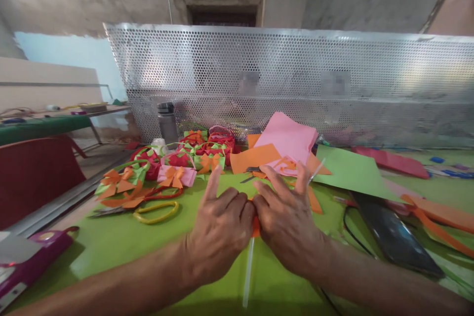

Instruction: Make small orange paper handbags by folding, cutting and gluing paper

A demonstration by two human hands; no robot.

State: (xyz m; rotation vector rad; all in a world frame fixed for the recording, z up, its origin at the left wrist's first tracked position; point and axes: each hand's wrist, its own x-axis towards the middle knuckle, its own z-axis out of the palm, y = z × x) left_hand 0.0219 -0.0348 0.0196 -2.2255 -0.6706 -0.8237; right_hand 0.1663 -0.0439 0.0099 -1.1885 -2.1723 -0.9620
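Observation:
My left hand [224, 222] and my right hand [287, 212] meet over the middle of the green table. Their thumbs and index fingers pinch a small piece of orange paper [256, 227], mostly hidden by the fingers. The little finger of each hand sticks up. Below the hands a thin translucent stick [249, 271] lies on the table. Just beyond my right hand are orange paper scraps [314, 200] and another translucent stick [317, 170]. To the left of my left hand lie scissors with yellow and red handles [157, 212], next to orange paper bows [116, 180].
Small paper bags with bows [177, 175] cluster at the back left, before a grey bottle [168, 123]. Pink sheets [285, 136], a green sheet [351, 170] and a black phone-like slab [398, 234] lie right. A purple device [40, 256] sits front left. A perforated metal panel [281, 69] stands behind.

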